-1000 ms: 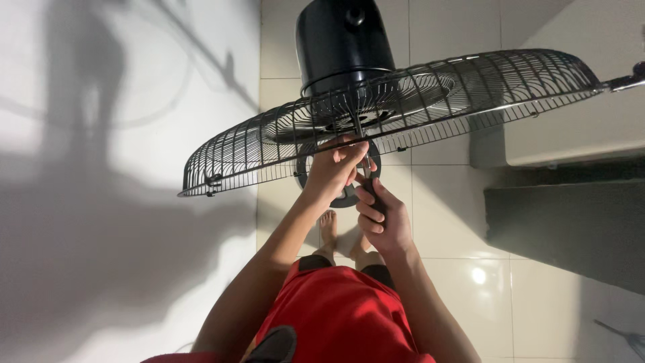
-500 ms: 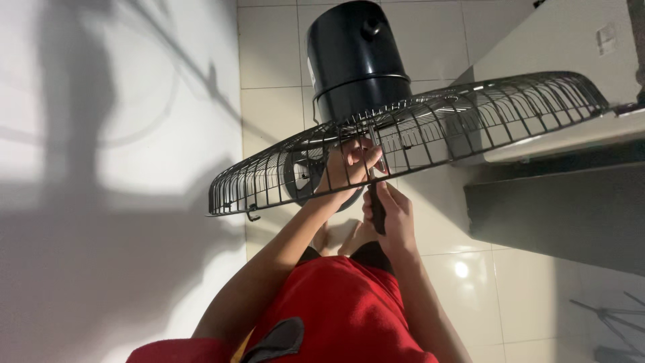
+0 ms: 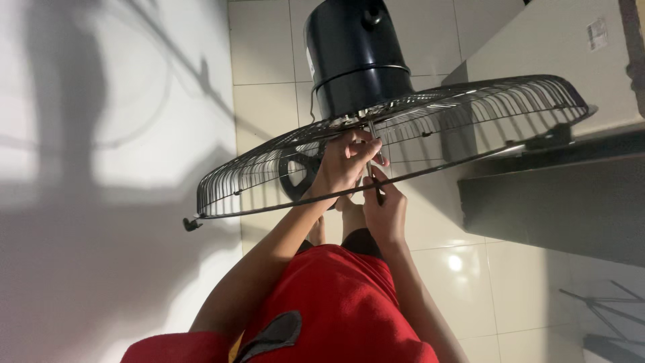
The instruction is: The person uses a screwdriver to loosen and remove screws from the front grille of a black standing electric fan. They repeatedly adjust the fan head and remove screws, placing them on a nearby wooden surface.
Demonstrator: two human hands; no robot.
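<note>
A black wire fan guard [image 3: 463, 121] spreads across the view, fixed to a black cylindrical motor housing [image 3: 356, 57]. My left hand [image 3: 342, 165] reaches into the guard's centre, fingers pinched around the metal shaft [image 3: 371, 131] of a screwdriver near the hub. Just below it, my right hand [image 3: 384, 212] is closed on the screwdriver's dark handle [image 3: 377, 191], which points up at the hub. The round fan base [image 3: 295, 176] shows behind the wires.
Pale floor tiles [image 3: 269, 107] lie below, with a white wall [image 3: 101, 134] on the left. A white cabinet [image 3: 557, 47] and a dark counter edge [image 3: 557, 208] stand at the right. My red shorts [image 3: 336, 302] and bare feet are beneath the fan.
The view has shifted a little; the guard now looks flatter and nearer edge-on. My right hand has moved slightly up toward the hub. Both hands keep their hold on the screwdriver.
</note>
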